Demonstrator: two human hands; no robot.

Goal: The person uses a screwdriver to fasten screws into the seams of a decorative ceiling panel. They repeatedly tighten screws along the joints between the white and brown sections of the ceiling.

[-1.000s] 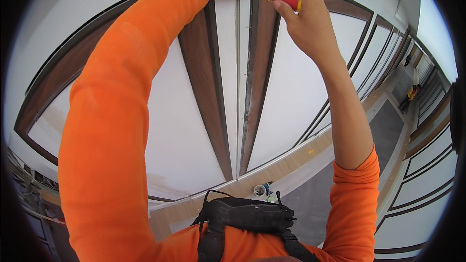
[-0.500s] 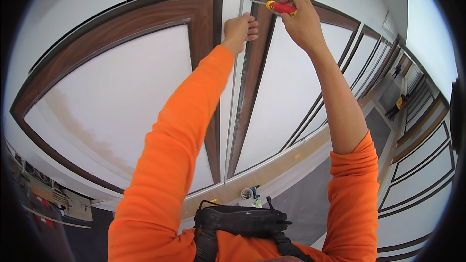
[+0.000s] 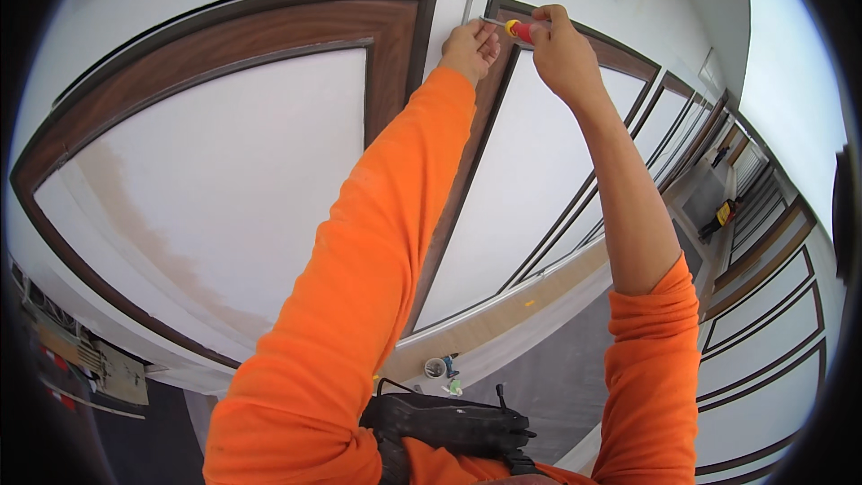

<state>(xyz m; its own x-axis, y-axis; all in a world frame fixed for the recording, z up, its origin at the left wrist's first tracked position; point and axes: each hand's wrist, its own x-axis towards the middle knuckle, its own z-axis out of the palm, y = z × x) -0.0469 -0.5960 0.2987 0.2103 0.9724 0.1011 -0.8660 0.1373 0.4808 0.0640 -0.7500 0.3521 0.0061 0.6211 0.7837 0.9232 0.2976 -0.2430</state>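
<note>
My right hand [image 3: 567, 56] is wrapped round the handle of a red and yellow screwdriver [image 3: 519, 30]. Its thin metal shaft points left. Close to the tip is my left hand [image 3: 469, 52], fingers curled and thumb and forefinger pinched together; whatever they hold is too small to make out. Both hands are raised at the top of a white upright strip [image 3: 444, 29], which runs between two wall panels. A brown wood frame with dark edging surrounds the left white panel [image 3: 242, 153], and a similar frame surrounds the right white panel [image 3: 503, 180].
On the floor below stand a small bucket [image 3: 435, 367] and a blue-green power tool [image 3: 452, 363]. A black pouch [image 3: 449, 422] hangs at my chest. Far down the corridor is a person in a yellow vest [image 3: 723, 214]. Boards [image 3: 121, 375] lie at lower left.
My left hand has moved up and right along the strip to the screwdriver's tip, its fingers now pinched. The screwdriver and right hand sit slightly lower in view. The whole view has shifted a little.
</note>
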